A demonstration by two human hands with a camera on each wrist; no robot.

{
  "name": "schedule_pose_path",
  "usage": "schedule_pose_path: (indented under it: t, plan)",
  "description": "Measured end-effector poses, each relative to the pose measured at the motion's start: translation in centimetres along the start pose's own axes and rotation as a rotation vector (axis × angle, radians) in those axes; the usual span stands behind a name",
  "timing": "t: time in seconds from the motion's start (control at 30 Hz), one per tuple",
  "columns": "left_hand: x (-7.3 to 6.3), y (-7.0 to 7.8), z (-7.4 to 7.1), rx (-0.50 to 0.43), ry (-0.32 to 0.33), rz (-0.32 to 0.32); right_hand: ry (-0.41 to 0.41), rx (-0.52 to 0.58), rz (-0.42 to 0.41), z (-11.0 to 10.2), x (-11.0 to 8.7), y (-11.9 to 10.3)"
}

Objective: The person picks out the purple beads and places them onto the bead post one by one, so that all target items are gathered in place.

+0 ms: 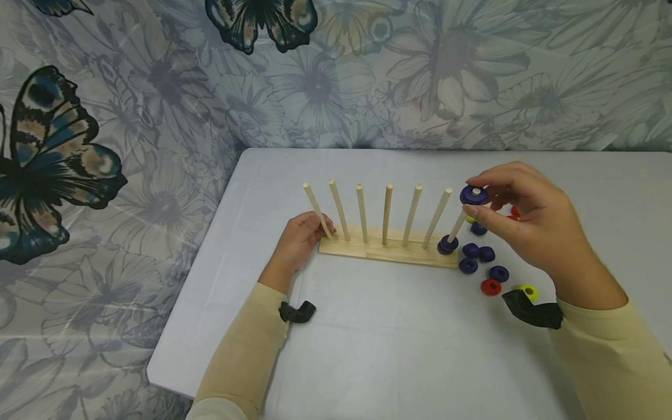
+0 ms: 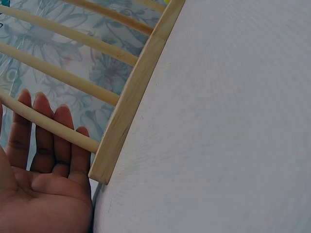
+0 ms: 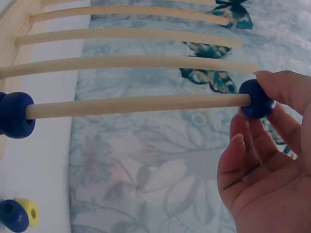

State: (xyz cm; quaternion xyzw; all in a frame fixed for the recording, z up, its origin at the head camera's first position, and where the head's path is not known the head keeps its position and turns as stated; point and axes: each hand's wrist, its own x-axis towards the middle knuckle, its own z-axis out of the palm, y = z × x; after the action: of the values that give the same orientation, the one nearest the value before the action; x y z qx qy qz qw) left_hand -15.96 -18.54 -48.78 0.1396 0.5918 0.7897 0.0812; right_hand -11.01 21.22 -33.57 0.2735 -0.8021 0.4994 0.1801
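A wooden peg stand (image 1: 367, 252) with several upright pegs stands on the white table. My left hand (image 1: 301, 239) holds it at the left end, the end peg (image 2: 53, 126) passing between thumb and fingers; the thumb tip is hidden in the left wrist view. My right hand (image 1: 535, 221) pinches a dark blue bead (image 1: 474, 195) between thumb and fingers at the top of the rightmost peg (image 3: 136, 107). The peg's tip shows in the bead's hole. Blue beads (image 3: 17, 115) sit at the base of that same peg.
Loose blue beads (image 1: 468, 266), a red bead (image 1: 490, 287) and a yellow bead (image 1: 529, 291) lie right of the stand. More red beads (image 1: 515, 211) are partly hidden behind my right hand. A flowered cloth (image 1: 367, 87) hangs behind the table (image 1: 378, 326).
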Motion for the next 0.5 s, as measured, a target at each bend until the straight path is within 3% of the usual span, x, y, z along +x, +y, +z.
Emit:
schedule_pose_path:
  t: [0.5]
  plan:
    - [0.06,0.01,0.01,0.019,0.006,-0.007,0.004,-0.021,-0.003,-0.16,-0.3,0.33]
